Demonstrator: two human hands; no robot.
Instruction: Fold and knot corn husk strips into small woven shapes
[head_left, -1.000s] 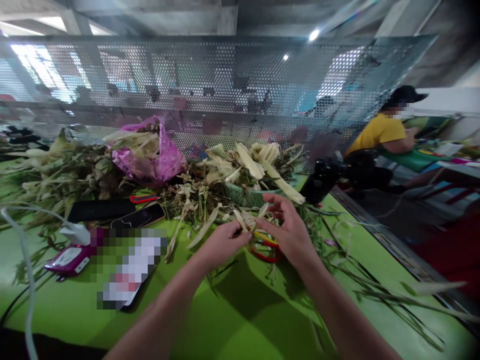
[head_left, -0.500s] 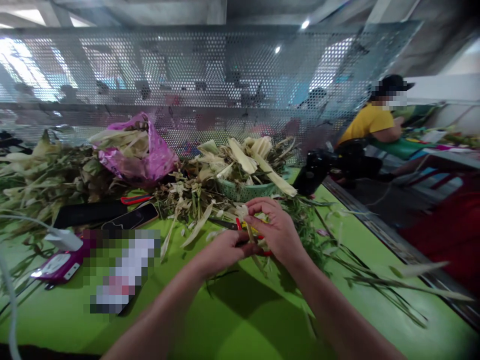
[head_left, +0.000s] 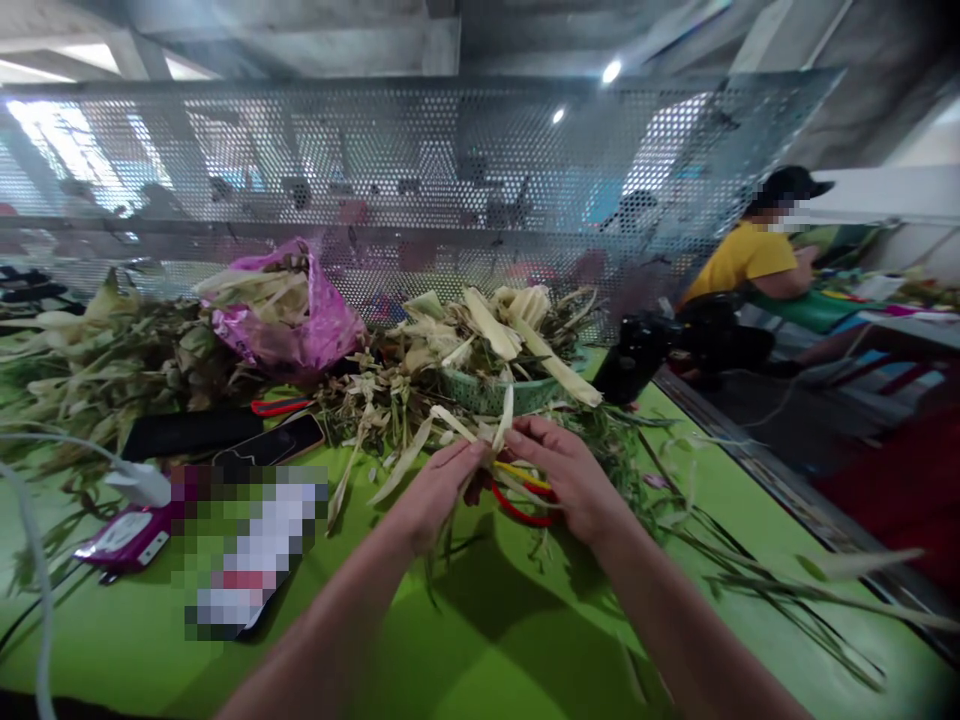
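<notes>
Between my fingertips are pale strips of dried corn husk (head_left: 505, 415), one standing upright and another slanting to the left. My left hand (head_left: 439, 490) pinches the husk from the left. On the other side my right hand (head_left: 562, 465) is closed on it with thumb and fingers. Their fingertips nearly meet, and the exact grip is partly hidden. Beneath the hands lie scissors with red and yellow handles (head_left: 521, 510), partly covered by my right hand. Loose husk pieces (head_left: 401, 465) are scattered just beyond my left hand.
A green basket (head_left: 487, 392) heaped with husks stands behind the hands, beside a pink plastic bag (head_left: 330, 330) of husks. Phones (head_left: 274, 440), a purple power strip (head_left: 131, 535) and a cable are at left. Long stems (head_left: 795, 590) lie right. A person in yellow (head_left: 739, 260) sits beyond.
My left hand has risen towards the husk's upper part, and a strip now stands up between the fingers. The scissors' red handle shows more. The view has shifted slightly.
</notes>
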